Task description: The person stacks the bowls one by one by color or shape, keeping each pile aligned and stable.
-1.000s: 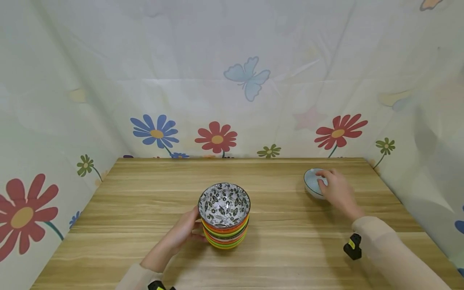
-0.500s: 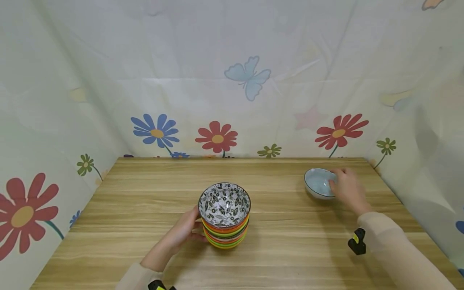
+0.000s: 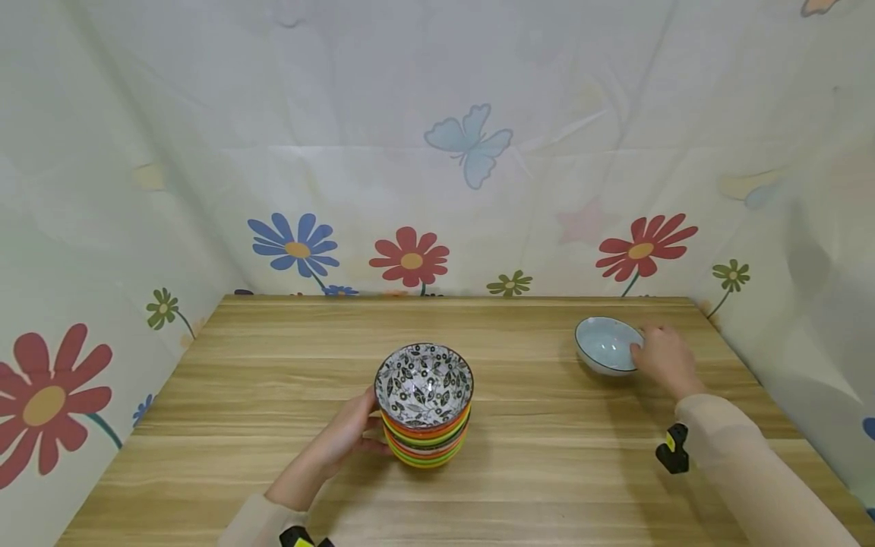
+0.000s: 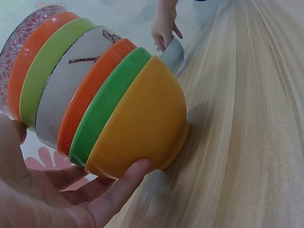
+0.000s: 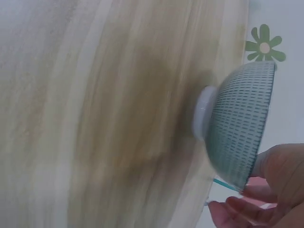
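Note:
A stack of several bowls stands on the table, its top one white inside with a dark leaf-and-flower pattern. In the left wrist view the lowest bowl is yellow-orange, with green, orange and patterned white ones above. My left hand holds the stack from its left side, thumb near the upper bowls and fingers against the lower ones. To the right at the back is a pale blue bowl with a dark rim and a finely checked outside. My right hand pinches its right rim, thumb at the inner side.
A wood-grain table lies under the bowls. A pale cloth printed with flowers and butterflies surrounds it at the back and sides. Each wrist wears a small black device.
My right hand has moved right, from over the inside of the pale blue bowl to its right rim. The left hand and the stack have stayed in place.

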`<state>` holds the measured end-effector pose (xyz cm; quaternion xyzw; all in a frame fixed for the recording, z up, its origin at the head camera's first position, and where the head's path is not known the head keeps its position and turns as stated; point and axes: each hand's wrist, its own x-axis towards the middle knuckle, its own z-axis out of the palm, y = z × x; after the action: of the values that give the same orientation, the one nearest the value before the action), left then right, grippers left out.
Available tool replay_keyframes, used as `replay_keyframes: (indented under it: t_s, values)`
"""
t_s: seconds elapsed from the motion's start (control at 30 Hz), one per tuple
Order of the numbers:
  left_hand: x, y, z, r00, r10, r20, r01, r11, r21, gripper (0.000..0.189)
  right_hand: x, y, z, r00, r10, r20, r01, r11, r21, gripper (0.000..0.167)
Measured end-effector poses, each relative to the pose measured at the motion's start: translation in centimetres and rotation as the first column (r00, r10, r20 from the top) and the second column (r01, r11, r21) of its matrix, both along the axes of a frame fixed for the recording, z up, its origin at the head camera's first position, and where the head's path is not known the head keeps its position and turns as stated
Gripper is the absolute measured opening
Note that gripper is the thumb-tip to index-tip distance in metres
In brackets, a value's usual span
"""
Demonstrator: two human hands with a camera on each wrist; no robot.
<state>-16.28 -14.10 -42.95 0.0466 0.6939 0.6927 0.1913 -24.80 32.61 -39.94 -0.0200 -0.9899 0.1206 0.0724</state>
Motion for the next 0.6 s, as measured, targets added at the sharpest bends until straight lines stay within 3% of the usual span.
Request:
replay_keyframes:
  t_s: [0.2,0.37,0.6]
  values:
    - [0.0,0.0,0.0,1.000,-0.002,-0.003,0.002,1.000,0.003,0.078,-0.1,0.5,0.5,0.994,-0.052,0.095,0.058,0.997,-0.058,0.040]
    - [0.0,0.0,0.0,1.000,-0.002,-0.007,0.002,1.000,0.003,0.079,0.1,0.4,1.0,0.987,-0.042,0.155,0.058,0.994,-0.097,0.041]
    - [0.0,0.0,0.1,1.000,-0.006,-0.007,0.006,1.000,0.006,0.078,0.4,0.3,1.0,0.989,-0.029,0.148,0.049,0.989,-0.138,0.031]
